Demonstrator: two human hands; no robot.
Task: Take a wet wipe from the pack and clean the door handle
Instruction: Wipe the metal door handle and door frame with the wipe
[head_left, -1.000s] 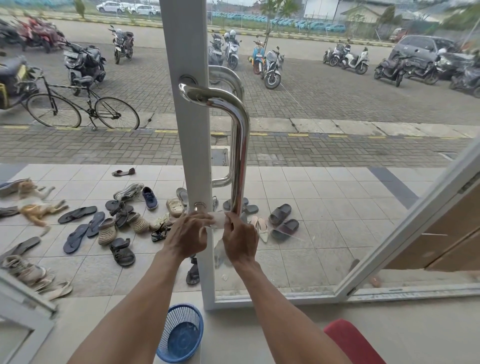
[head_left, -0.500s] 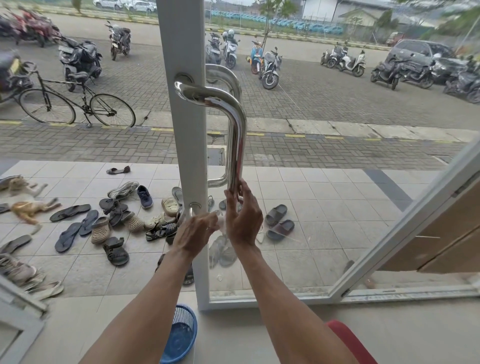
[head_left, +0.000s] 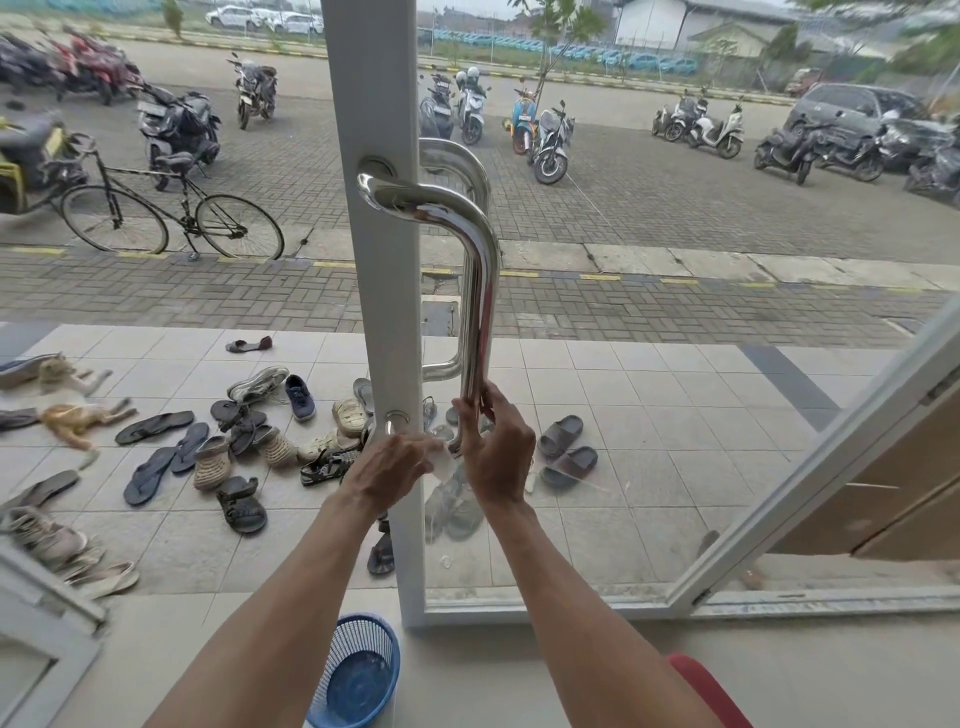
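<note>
A polished steel door handle (head_left: 480, 291) runs down the white door frame (head_left: 382, 291) of a glass door. My right hand (head_left: 496, 449) is wrapped around the lower end of the handle's bar. My left hand (head_left: 389, 465) sits just left of it, by the handle's lower mount, pinching a small white wet wipe (head_left: 441, 460) that shows between the two hands. The wipe pack is not in view.
A blue mesh basket (head_left: 358, 675) stands on the floor below my arms, and a red object (head_left: 706, 691) is at the lower right. Beyond the glass lie several sandals and shoes (head_left: 249, 441), a cat (head_left: 72, 410), a bicycle (head_left: 171, 218) and parked motorbikes.
My right hand has slid a little up the bar from the handle's bottom end. My left hand has stayed by the lower mount with the wipe.
</note>
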